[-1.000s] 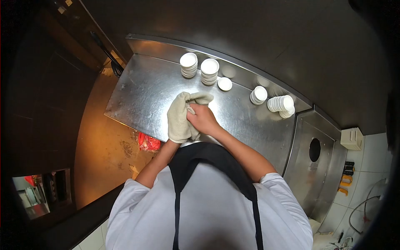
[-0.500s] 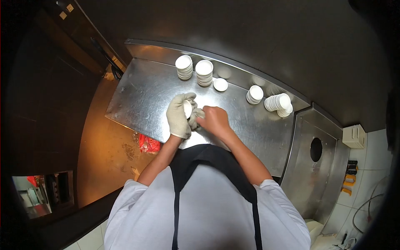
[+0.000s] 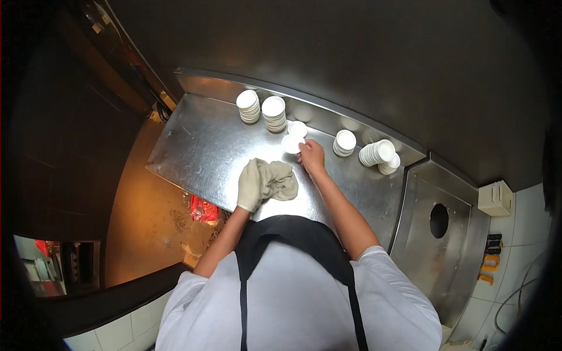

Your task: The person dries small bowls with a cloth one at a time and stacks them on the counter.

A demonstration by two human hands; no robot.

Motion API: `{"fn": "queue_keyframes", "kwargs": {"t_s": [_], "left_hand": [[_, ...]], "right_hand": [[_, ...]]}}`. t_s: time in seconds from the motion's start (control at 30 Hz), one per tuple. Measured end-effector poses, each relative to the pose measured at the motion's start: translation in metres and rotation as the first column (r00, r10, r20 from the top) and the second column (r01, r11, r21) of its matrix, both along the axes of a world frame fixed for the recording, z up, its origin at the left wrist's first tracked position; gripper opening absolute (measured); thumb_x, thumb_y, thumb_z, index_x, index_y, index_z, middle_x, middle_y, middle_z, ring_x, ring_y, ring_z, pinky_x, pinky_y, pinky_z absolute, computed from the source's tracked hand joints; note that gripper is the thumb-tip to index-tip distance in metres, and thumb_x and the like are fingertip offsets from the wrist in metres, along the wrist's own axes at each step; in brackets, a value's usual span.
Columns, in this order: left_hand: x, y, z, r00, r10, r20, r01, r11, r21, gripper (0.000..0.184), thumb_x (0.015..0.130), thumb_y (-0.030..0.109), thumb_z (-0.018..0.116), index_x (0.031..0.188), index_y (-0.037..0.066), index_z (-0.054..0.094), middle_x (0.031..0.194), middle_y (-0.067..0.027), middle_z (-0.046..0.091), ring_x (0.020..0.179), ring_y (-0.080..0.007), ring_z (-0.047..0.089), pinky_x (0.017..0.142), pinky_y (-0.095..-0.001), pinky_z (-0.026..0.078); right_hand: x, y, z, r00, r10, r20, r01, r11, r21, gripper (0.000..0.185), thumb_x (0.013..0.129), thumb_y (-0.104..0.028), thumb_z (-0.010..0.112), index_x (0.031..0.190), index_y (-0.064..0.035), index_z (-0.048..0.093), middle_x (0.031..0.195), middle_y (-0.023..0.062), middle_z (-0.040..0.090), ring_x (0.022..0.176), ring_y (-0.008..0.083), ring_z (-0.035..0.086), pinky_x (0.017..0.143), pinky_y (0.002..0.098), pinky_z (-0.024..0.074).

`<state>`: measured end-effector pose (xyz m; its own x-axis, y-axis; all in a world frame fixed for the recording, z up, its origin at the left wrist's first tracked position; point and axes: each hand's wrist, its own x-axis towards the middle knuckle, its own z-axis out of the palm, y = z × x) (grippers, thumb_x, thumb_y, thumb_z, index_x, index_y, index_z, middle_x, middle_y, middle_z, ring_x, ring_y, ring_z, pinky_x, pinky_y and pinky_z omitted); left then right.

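Observation:
My left hand [image 3: 250, 186] wears a pale glove and is closed on a crumpled grey-beige cloth [image 3: 281, 180] above the steel counter. Farther forward, my bare right hand [image 3: 311, 155] pinches the right edge of a small white dish [image 3: 292, 144]. That dish is just in front of another white dish [image 3: 297, 128] near the back of the counter and partly overlaps it in view. To their left stand two tall stacks of white dishes, one [image 3: 274, 114] nearer and one [image 3: 248, 106] farther left.
Along the back of the steel counter [image 3: 196, 134], to the right, are a short dish stack [image 3: 345, 143], a leaning stack [image 3: 377, 152] and another small one [image 3: 390, 165]. A steel basin [image 3: 421, 234] with a round dark hole adjoins the right end. Red plastic [image 3: 203, 209] lies below the left edge.
The white dish has moved from my gloved left hand to my right hand, which has reached forward and right toward the single dish. The cloth now hangs bunched from my left hand.

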<state>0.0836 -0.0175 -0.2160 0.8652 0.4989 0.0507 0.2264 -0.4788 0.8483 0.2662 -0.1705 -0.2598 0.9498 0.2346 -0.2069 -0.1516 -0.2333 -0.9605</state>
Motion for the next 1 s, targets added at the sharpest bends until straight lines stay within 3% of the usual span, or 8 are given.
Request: {"fn": "queue_keyframes", "kwargs": {"t_s": [0.13, 0.27, 0.4, 0.5, 0.6, 0.8, 0.9, 1.0], "left_hand": [[-0.023, -0.007, 0.034, 0.995, -0.075, -0.066, 0.094, 0.923, 0.373, 0.018, 0.105, 0.011, 0.055, 0.116, -0.003, 0.056, 0.106, -0.0259, 0.069, 0.099, -0.0435, 0.069, 0.089, -0.0493, 0.055], [-0.036, -0.001, 0.021, 0.997, -0.079, -0.013, 0.079, 0.934, 0.348, 0.039, 0.094, 0.02, 0.073, 0.119, -0.003, 0.055, 0.106, -0.0257, 0.068, 0.099, -0.0455, 0.068, 0.087, -0.049, 0.055], [-0.044, 0.002, 0.02, 0.995, -0.1, 0.016, 0.09, 0.947, 0.309, 0.036, 0.094, 0.02, 0.072, 0.119, -0.001, 0.054, 0.104, -0.0218, 0.067, 0.097, -0.0388, 0.067, 0.085, -0.046, 0.054], [-0.049, -0.001, 0.021, 0.992, -0.11, 0.056, 0.088, 0.949, 0.302, 0.017, 0.104, 0.014, 0.06, 0.116, 0.002, 0.056, 0.102, -0.0104, 0.066, 0.09, -0.0217, 0.065, 0.081, -0.0367, 0.055], [-0.04, 0.007, -0.034, 0.98, -0.014, 0.196, 0.048, 0.984, -0.171, 0.022, 0.113, 0.023, 0.046, 0.104, 0.007, 0.057, 0.086, -0.0058, 0.06, 0.078, -0.0138, 0.059, 0.071, -0.0302, 0.053], [-0.032, 0.015, -0.003, 0.993, -0.083, 0.081, 0.107, 0.924, -0.366, 0.023, 0.093, 0.017, 0.073, 0.102, 0.005, 0.055, 0.094, -0.0088, 0.064, 0.082, -0.0222, 0.065, 0.073, -0.0335, 0.054], [-0.021, 0.012, 0.028, 0.983, 0.064, 0.17, 0.152, 0.217, -0.964, 0.026, 0.11, 0.032, 0.052, 0.099, 0.009, 0.057, 0.088, -0.0035, 0.062, 0.071, -0.013, 0.062, 0.06, -0.0276, 0.052], [-0.006, -0.014, 0.057, 0.989, 0.149, 0.01, -0.036, 0.303, -0.952, 0.036, 0.114, 0.039, 0.043, 0.098, 0.01, 0.057, 0.084, -0.0028, 0.062, 0.065, -0.0123, 0.061, 0.056, -0.0271, 0.051]], "right_hand": [[0.064, 0.01, -0.055, 0.996, -0.078, -0.046, 0.075, 0.994, -0.075, 0.031, 0.099, -0.022, 0.068, 0.121, -0.0002, 0.073, 0.082, 0.0115, 0.078, 0.062, 0.0174, 0.072, 0.057, 0.0339, 0.0541], [0.059, 0.013, -0.031, 0.997, 0.004, -0.078, 0.002, 0.998, 0.068, 0.043, 0.103, -0.017, 0.065, 0.142, 0.0009, 0.062, 0.085, 0.0089, 0.077, 0.061, 0.0152, 0.068, 0.055, 0.0337, 0.0533], [0.029, -0.024, 0.009, 0.913, 0.095, 0.396, 0.099, 0.891, -0.443, 0.049, 0.097, -0.017, 0.071, 0.143, -0.0019, 0.062, 0.096, 0.0125, 0.078, 0.078, 0.0323, 0.075, 0.075, 0.0443, 0.0587], [0.016, -0.07, 0.033, 0.715, 0.098, 0.692, 0.321, 0.834, -0.449, 0.042, 0.093, -0.02, 0.076, 0.132, -0.0061, 0.07, 0.096, 0.0125, 0.076, 0.088, 0.0352, 0.075, 0.077, 0.0455, 0.0592], [0.017, -0.098, 0.051, 0.625, 0.117, 0.772, 0.462, 0.741, -0.487, 0.027, 0.09, -0.02, 0.078, 0.114, -0.0074, 0.077, 0.097, 0.0121, 0.074, 0.091, 0.0354, 0.075, 0.078, 0.0474, 0.0587], [0.04, -0.123, 0.028, 0.685, 0.126, 0.718, 0.336, 0.82, -0.464, 0.015, 0.095, -0.019, 0.075, 0.099, -0.0052, 0.079, 0.093, 0.0139, 0.075, 0.086, 0.0332, 0.076, 0.076, 0.048, 0.0583], [0.053, -0.122, 0.013, 0.782, -0.27, 0.562, 0.46, 0.858, -0.229, 0.018, 0.099, -0.02, 0.071, 0.101, -0.0036, 0.079, 0.085, 0.0117, 0.076, 0.074, 0.025, 0.075, 0.068, 0.0419, 0.0575], [0.053, -0.12, 0.015, 0.852, -0.479, 0.212, 0.47, 0.878, 0.093, 0.022, 0.104, -0.021, 0.068, 0.106, -0.0018, 0.078, 0.075, 0.0047, 0.07, 0.061, 0.0135, 0.067, 0.057, 0.0339, 0.0524]]}}
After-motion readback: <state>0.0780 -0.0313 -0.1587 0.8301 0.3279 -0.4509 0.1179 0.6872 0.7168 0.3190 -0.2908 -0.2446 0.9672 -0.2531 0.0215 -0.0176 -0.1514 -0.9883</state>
